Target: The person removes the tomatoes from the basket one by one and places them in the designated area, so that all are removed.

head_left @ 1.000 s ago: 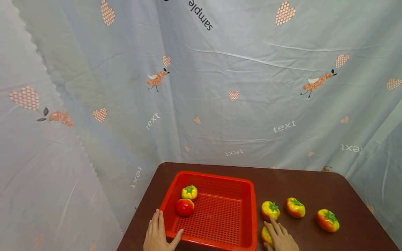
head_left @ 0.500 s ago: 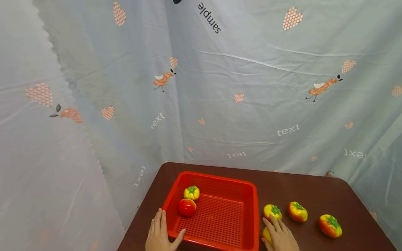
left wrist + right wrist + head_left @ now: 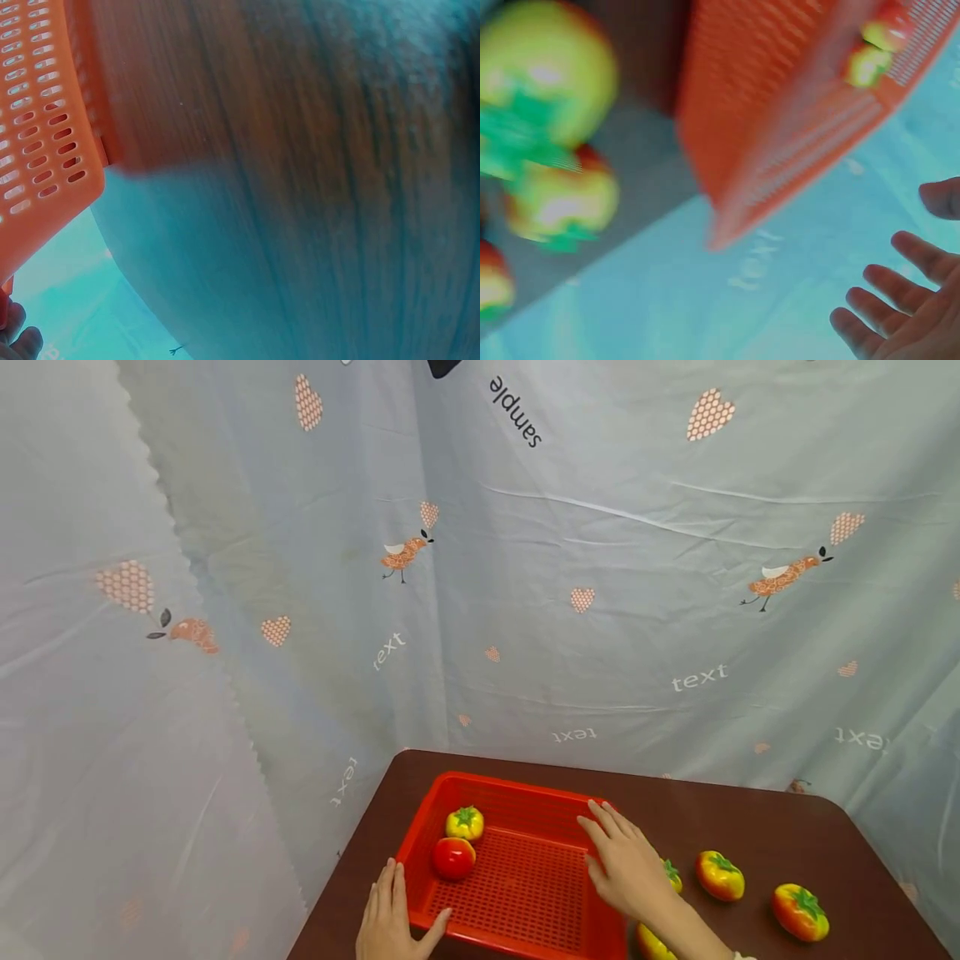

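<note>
The left hand (image 3: 392, 920) rests with straight fingers on the near left corner of a red basket (image 3: 525, 938); its fingertips also show in the left wrist view (image 3: 22, 336). Over the basket's right rim is the right hand (image 3: 624, 867), fingers spread and holding nothing; the right wrist view shows the same empty hand (image 3: 907, 307). Inside the basket, at the left, lie a yellow tomato (image 3: 465, 823) and a red tomato (image 3: 453, 858), touching. Two yellow tomatoes, one nearer (image 3: 654, 943) and one farther (image 3: 675, 877), are partly hidden by the right arm.
Two red-and-yellow tomatoes, one (image 3: 720, 876) beside the arm and one (image 3: 800, 912) farther right, lie on the dark brown table (image 3: 757, 810). A pale printed curtain (image 3: 525, 693) hangs behind and to the left of the table.
The right hand has left the nearer yellow tomato and moved up and left to the basket's right rim, empty. The left hand stays at its corner. The head view has shifted slightly.
</note>
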Available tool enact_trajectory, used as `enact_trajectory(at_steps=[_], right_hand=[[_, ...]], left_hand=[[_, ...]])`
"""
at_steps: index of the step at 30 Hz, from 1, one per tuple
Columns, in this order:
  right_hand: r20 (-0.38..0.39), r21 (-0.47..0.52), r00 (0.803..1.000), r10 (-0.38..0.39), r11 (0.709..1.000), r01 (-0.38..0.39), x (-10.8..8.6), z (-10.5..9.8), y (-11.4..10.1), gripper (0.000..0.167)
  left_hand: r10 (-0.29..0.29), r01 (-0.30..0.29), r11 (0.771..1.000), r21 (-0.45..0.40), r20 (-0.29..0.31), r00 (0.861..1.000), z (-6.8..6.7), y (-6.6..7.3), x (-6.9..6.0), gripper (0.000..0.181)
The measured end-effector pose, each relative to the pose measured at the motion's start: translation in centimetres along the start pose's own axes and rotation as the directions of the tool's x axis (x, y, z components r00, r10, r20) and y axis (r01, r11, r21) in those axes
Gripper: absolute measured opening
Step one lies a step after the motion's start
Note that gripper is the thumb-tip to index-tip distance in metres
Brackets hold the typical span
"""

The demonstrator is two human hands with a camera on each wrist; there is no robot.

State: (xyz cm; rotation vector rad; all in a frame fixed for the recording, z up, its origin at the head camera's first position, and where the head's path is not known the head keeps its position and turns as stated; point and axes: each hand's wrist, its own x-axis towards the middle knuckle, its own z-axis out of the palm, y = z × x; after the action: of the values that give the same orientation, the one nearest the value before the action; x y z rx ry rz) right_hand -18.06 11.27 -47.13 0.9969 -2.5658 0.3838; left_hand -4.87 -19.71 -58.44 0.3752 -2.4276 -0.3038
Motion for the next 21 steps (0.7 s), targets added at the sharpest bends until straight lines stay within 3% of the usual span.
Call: enact_trajectory(at_steps=[5, 8, 11, 17, 21], right_hand=[[0.019, 0.040, 0.998, -0.056, 0.998, 0.055, 4.6, -0.2, -2.8, 0.054], [0.060, 0.081, 0.994, -0.092, 0.993, 0.087, 7.3, 1.1, -4.9, 0.055], [0.130, 0.100, 0.983, -0.133, 0.988, 0.120, 9.2, 3.4, -7.0, 0.054], [0.308, 0.094, 0.930, -0.201, 0.979, 0.181, 10.8, 8.8, -10.2, 0.055], [0.339, 0.057, 0.925, -0.171, 0.985, 0.162, 11.2, 11.2, -10.7, 0.053]], left_hand=[[-0.041, 0.041, 0.999, 0.003, 0.059, 0.997, -0.2, 0.1, 0.2, 0.100], [-0.056, 0.055, 0.998, 0.013, 0.077, 0.995, -0.2, -0.1, 0.4, 0.101], [-0.029, 0.029, 1.000, 0.003, 0.029, 0.999, 0.2, -0.6, 0.3, 0.102], [0.021, -0.026, 0.999, -0.044, -0.115, 0.993, 1.3, -1.1, -0.4, 0.105], [0.022, -0.029, 0.998, -0.048, -0.140, 0.990, 1.6, -1.0, 0.0, 0.106]])
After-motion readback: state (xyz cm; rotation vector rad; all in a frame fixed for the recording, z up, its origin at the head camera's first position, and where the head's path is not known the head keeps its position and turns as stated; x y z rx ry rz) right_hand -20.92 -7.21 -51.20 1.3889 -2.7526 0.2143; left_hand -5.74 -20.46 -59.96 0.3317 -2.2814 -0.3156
